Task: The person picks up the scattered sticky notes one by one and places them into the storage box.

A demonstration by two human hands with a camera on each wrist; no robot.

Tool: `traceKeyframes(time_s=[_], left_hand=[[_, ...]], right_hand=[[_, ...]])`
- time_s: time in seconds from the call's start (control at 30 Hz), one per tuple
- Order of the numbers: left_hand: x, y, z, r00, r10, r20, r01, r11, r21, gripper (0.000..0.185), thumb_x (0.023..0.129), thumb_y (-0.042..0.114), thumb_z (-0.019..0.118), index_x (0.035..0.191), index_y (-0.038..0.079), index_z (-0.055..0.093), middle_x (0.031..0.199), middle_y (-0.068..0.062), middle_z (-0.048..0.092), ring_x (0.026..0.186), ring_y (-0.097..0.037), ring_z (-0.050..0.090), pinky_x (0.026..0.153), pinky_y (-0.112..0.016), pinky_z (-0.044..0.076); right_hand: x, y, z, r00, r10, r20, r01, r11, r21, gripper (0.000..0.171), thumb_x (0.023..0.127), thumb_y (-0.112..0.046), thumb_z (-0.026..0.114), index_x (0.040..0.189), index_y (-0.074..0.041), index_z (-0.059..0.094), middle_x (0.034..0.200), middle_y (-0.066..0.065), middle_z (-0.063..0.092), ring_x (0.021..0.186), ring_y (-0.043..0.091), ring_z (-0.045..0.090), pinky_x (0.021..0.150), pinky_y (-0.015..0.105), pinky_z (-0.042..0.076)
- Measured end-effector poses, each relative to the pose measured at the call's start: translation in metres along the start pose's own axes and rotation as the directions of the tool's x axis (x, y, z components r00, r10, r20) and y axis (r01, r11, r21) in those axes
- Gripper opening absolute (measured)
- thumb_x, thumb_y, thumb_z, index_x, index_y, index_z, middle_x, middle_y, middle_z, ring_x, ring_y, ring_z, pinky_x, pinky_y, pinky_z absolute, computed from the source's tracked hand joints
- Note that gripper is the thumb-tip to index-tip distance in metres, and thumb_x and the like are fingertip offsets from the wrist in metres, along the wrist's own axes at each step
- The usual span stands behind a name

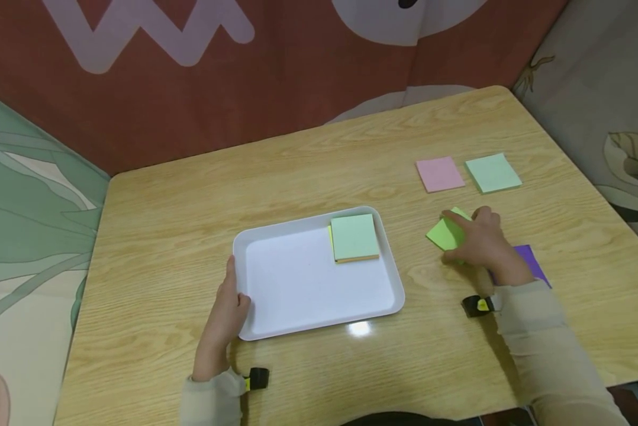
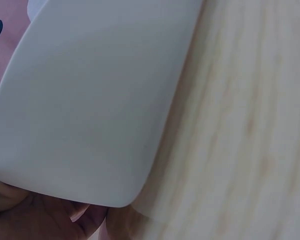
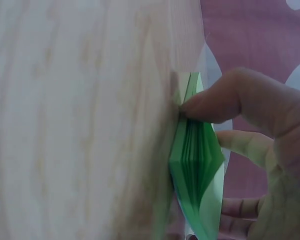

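Observation:
A white tray [image 1: 319, 307] lies mid-table with a pale green sticky-note pad [image 1: 354, 236] in its far right corner, lying on a yellow pad whose edge shows. My left hand [image 1: 225, 316] grips the tray's near left rim [image 2: 90, 165]. To the tray's right, my right hand [image 1: 479, 239] pinches a bright green sticky-note pad [image 1: 447, 232], thumb and fingers around its edges [image 3: 195, 165], lifting one side off the wood. A purple pad [image 1: 532, 263] lies partly hidden under that wrist.
A pink pad [image 1: 439, 174] and a mint green pad [image 1: 492, 173] lie side by side at the table's far right. The wooden table [image 1: 191, 207] ends against a red patterned cloth behind; its right edge drops off near the pads.

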State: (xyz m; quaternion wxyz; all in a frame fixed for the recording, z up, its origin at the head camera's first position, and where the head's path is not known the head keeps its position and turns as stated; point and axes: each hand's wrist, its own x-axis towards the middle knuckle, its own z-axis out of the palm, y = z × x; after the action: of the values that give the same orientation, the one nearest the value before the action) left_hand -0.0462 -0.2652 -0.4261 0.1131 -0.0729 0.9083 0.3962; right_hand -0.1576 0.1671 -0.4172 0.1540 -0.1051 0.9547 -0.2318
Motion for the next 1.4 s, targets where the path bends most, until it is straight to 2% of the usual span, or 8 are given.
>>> traceKeyframes(time_s=[0.33,0.7,1.0,1.4], left_hand=[[0.0,0.0,0.0,1.0,-0.005,-0.001,0.005,1.0,0.01,0.073,0.08,-0.007,0.033,0.137,0.005,-0.011,0.142,-0.017,0.0,0.127,-0.024,0.006,0.099,-0.043,0.013],[0.0,-0.001,-0.001,1.0,0.003,-0.01,-0.003,1.0,0.013,0.073,0.079,-0.006,0.033,0.137,0.006,-0.011,0.142,-0.016,0.0,0.127,-0.024,0.006,0.099,-0.043,0.013],[0.001,-0.001,0.0,1.0,-0.013,-0.004,0.013,1.0,0.017,0.073,0.08,-0.006,0.033,0.137,0.007,-0.012,0.142,-0.016,0.001,0.127,-0.024,0.007,0.099,-0.043,0.013],[0.002,-0.001,-0.001,1.0,0.004,-0.009,-0.004,1.0,0.018,0.074,0.079,-0.006,0.034,0.137,0.005,-0.011,0.141,-0.019,0.002,0.126,-0.026,0.009,0.099,-0.044,0.014]], right_hand=[[0.001,-0.006,0.002,0.999,0.031,-0.023,-0.03,0.998,0.063,0.09,0.056,-0.02,0.075,0.127,0.0,0.025,0.105,0.033,0.014,0.095,0.046,0.015,0.064,0.049,0.034],[-0.001,-0.017,0.006,0.994,0.088,-0.067,-0.081,0.992,0.097,0.087,0.057,-0.021,0.075,0.121,0.005,0.023,0.104,0.034,0.02,0.091,0.043,0.026,0.062,0.049,0.04],[-0.005,-0.03,0.01,0.994,0.049,-0.102,-0.038,0.993,0.111,0.081,0.058,-0.023,0.074,0.117,0.006,0.025,0.103,0.034,0.024,0.084,0.04,0.033,0.058,0.042,0.041],[-0.006,-0.04,0.016,0.985,-0.014,-0.173,0.036,0.991,0.125,0.077,0.061,-0.021,0.071,0.118,0.005,0.027,0.106,0.031,0.028,0.08,0.035,0.037,0.056,0.037,0.042]])
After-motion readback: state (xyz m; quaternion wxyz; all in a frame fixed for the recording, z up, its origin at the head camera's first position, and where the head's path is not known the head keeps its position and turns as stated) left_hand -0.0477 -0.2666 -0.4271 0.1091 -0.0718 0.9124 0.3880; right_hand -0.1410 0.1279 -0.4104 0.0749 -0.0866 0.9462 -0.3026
